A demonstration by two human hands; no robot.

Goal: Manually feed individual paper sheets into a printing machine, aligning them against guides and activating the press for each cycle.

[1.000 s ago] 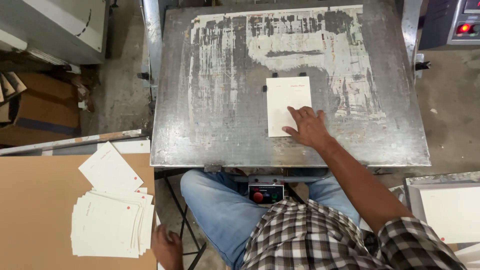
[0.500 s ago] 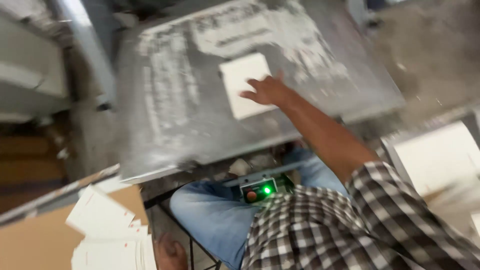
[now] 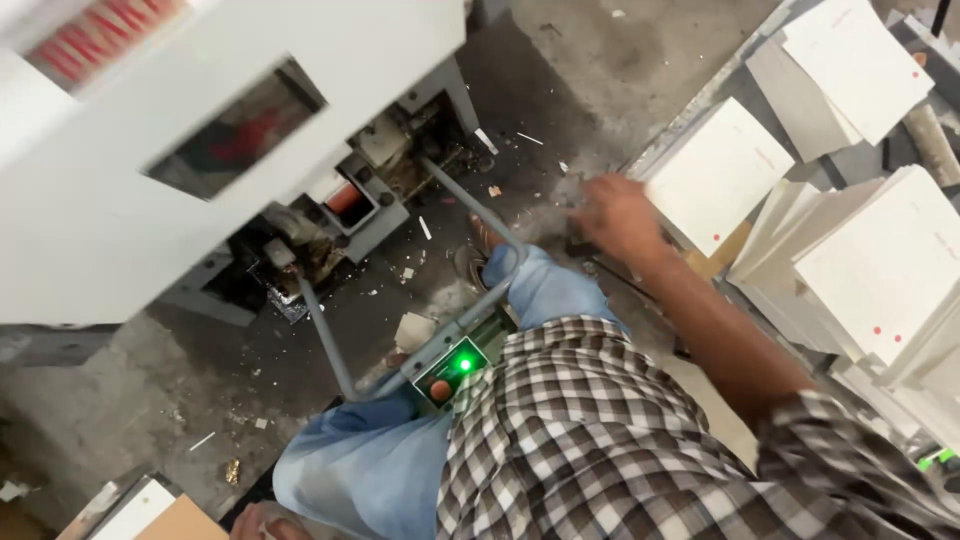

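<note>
A flat white rectangular card sheet with a small red dot [image 3: 722, 178] lies at the near edge of the grey worktop [image 3: 700, 100], among other stacked white sheets [image 3: 880, 265]. The right hand [image 3: 618, 215], blurred, hovers just beside it, fingers loosely spread, holding nothing. The left hand [image 3: 262, 522] shows only partly at the lower edge; its grip cannot be told.

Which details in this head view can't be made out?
- Right hand: motion-blurred, grip unreadable; reaching toward the white card sheet.
- Left hand: cut off by the bottom edge.
- Large white machine housing: blurred, markings unreadable.
- White paper stacks: cut by the right edge.
</note>
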